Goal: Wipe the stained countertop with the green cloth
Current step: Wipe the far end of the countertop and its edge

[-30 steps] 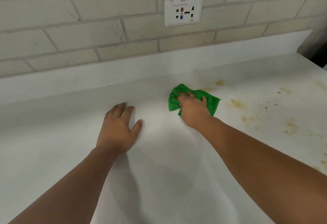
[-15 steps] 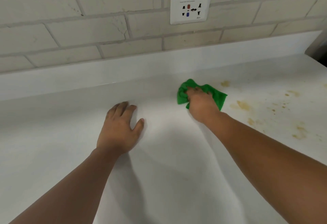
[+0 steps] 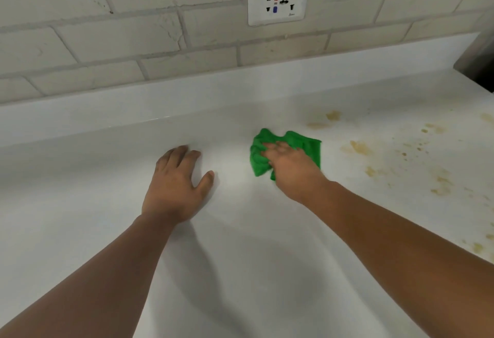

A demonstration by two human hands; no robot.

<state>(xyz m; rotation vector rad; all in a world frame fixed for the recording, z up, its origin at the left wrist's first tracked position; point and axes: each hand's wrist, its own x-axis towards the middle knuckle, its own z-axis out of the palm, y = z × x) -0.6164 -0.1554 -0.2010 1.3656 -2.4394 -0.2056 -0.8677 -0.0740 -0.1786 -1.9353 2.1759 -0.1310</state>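
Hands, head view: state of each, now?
Left hand: open, flat on the countertop, holding nothing.
Right hand: closed on the bunched green cloth, pressing it to the countertop.

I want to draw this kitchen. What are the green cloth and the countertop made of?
The green cloth looks like soft microfibre or terry: matte, fuzzy, bunched in folds. The countertop is probably smooth white stone or solid surface: slightly glossy, with faint sheen.

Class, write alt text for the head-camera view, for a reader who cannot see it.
A right hand holds a bunched green cloth on a white countertop, yellowish stains to its right. The left hand rests flat nearby.
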